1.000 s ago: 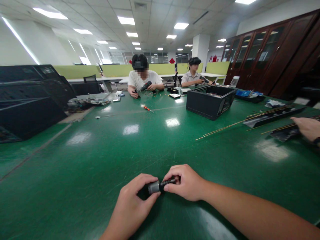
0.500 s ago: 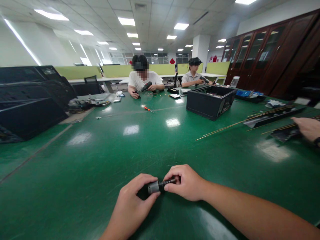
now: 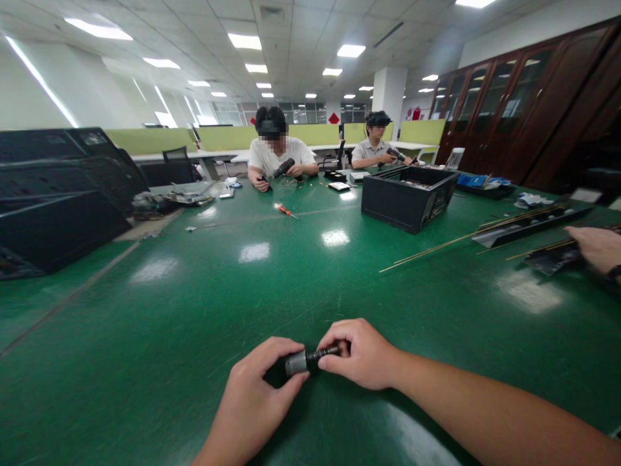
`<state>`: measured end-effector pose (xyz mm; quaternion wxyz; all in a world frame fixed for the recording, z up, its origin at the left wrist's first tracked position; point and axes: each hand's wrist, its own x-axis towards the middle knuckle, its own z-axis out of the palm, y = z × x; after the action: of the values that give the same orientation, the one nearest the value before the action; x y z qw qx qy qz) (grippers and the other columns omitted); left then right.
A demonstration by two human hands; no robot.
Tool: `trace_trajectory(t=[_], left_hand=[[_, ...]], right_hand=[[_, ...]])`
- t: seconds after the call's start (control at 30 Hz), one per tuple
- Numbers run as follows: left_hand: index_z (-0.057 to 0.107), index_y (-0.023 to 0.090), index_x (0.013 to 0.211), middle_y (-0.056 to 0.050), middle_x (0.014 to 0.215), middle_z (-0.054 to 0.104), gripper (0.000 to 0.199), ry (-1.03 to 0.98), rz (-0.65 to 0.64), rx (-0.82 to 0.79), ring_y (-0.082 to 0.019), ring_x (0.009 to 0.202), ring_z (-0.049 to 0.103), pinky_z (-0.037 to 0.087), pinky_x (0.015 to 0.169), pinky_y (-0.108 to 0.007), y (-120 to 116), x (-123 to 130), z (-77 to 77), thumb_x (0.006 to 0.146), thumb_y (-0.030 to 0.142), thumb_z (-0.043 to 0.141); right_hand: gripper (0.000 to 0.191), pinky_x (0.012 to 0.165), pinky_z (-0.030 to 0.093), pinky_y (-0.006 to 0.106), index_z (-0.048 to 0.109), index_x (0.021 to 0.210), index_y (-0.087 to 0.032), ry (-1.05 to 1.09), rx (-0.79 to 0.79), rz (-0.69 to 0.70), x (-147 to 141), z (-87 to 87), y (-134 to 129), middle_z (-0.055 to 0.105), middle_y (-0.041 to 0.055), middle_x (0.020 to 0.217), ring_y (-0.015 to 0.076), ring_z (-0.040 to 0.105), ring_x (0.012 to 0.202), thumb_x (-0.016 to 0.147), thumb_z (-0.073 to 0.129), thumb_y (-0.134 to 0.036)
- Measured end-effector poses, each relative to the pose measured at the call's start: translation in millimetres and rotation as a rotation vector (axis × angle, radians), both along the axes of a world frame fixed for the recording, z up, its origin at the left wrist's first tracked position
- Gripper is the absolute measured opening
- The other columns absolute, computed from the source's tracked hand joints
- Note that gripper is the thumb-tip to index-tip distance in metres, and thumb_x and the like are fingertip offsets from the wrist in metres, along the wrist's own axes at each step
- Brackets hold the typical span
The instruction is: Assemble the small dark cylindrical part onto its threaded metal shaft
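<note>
Holds the metal part [image 3: 311,361] over the near worktop [image 3: 169,336], barrel [image 3: 295,364] between widely curved left fingers [image 3: 292,387], ribbed end [image 3: 322,354] pinched by nearly closed right fingers [image 3: 334,367]. Seems rigid, fairly heavy, slick; best gripped around the barrel.

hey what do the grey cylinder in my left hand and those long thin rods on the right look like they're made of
The grey cylinder looks like satin-finished metal, judging by its soft sheen. The thin rods look like smooth brass from their golden colour, though another metal could be coated that way.
</note>
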<state>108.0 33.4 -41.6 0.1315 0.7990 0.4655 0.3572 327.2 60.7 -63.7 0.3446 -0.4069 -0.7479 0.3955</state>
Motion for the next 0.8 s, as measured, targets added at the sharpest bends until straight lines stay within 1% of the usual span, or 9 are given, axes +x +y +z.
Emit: trace_trajectory(t=[0.17, 0.47, 0.8], left_hand=[[0.070, 0.026, 0.095, 0.000, 0.091, 0.073, 0.019, -0.004, -0.004, 0.003, -0.018, 0.082, 0.070, 0.056, 0.075, -0.027, -0.1, 0.8, 1.8, 0.077, 0.021, 0.070], [0.069, 0.027, 0.096, 0.002, 0.091, 0.072, 0.020, 0.007, -0.006, 0.000, -0.017, 0.083, 0.070, 0.055, 0.076, -0.026, 0.7, -0.6, 0.3, 0.078, 0.020, 0.071], [0.069, 0.027, 0.096, 0.002, 0.091, 0.072, 0.019, -0.001, -0.003, 0.011, -0.016, 0.083, 0.070, 0.055, 0.076, -0.025, 0.5, 0.3, 1.6, 0.078, 0.021, 0.071]], right_hand=[[0.013, 0.056, 0.036, 0.023, 0.076, 0.086, -0.018, -0.001, -0.005, 0.000, 0.1, 1.3, 0.8, 0.057, -0.0029, 0.066, 0.0099, 0.047, 0.057, 0.075, 0.075, -0.025], [0.013, 0.058, 0.036, 0.023, 0.076, 0.086, -0.017, -0.008, 0.014, -0.003, 0.1, -0.8, 1.2, 0.056, -0.0031, 0.065, 0.0101, 0.048, 0.058, 0.076, 0.074, -0.024], [0.012, 0.059, 0.037, 0.023, 0.076, 0.086, -0.018, -0.005, 0.018, -0.001, 1.2, 2.6, 0.9, 0.057, -0.0028, 0.064, 0.0106, 0.049, 0.058, 0.076, 0.074, -0.025]])
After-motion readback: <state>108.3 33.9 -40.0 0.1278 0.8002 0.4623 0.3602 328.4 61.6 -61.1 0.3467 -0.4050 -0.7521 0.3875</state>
